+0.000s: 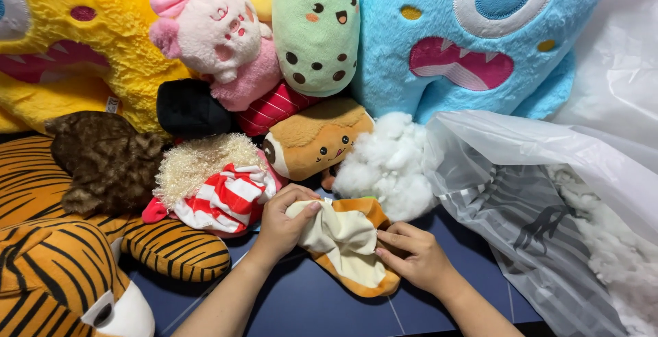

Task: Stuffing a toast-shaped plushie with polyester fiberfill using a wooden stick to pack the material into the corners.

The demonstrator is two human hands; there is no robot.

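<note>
Plush casing (349, 244), orange-brown with a cream lining and mostly limp, lies on the blue table (308, 303) near its front edge, held between both hands. Far left, a tiger-striped plush (62, 268) sprawls over the left edge, with a brown curly toy (103, 162) above it and a yellow monster plush (75, 42) at the back-left corner. Next comes a doll with cream woolly hair and red-striped cloth (219, 193), just beside the left hand (281, 224), whose fingers are pressed together, pinching the casing's upper lip, seemingly to keep the opening wide. Behind stand a pink-and-white plush (219, 32), a green cup-shaped plush (317, 32) and a tan toast-like plush (319, 138). A loose clump of white stuffing (391, 162) rests touching the casing's top. The right hand (415, 258) pinches the casing's right edge, steadying it. A blue monster plush (473, 35) fills the back. At the right edge, a translucent plastic bag (541, 213) lies open, holding more white stuffing (620, 255).
</note>
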